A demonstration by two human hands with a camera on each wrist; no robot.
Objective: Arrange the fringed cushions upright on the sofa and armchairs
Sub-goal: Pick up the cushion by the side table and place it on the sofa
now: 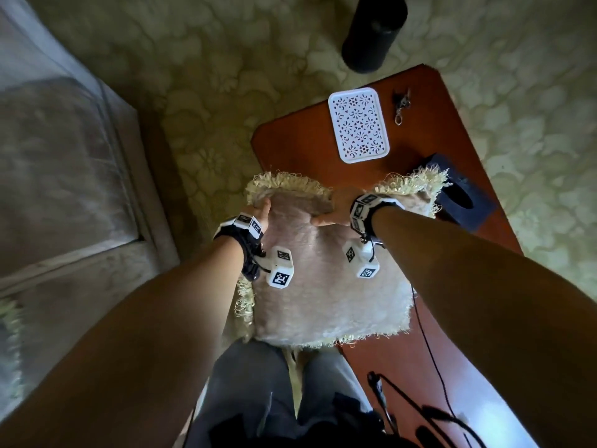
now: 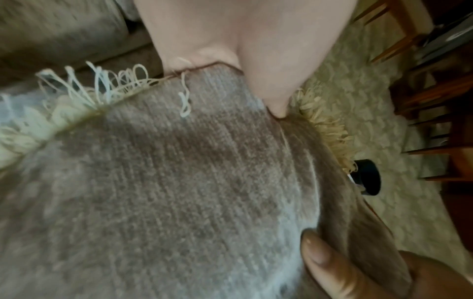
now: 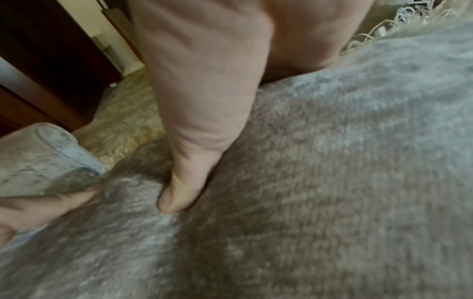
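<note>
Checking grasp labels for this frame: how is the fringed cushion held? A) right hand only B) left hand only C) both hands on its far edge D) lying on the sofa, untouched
C: the head view shows the left hand and the right hand both gripping the far edge of the fringed cushion, each thumb pressed into its top face.

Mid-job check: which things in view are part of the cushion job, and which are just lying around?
Job:
fringed cushion, gripped by left hand and right hand
sofa, a place for it

Lying about:
white patterned tray, keys and dark box on the wooden table
black cylinder on the carpet
</note>
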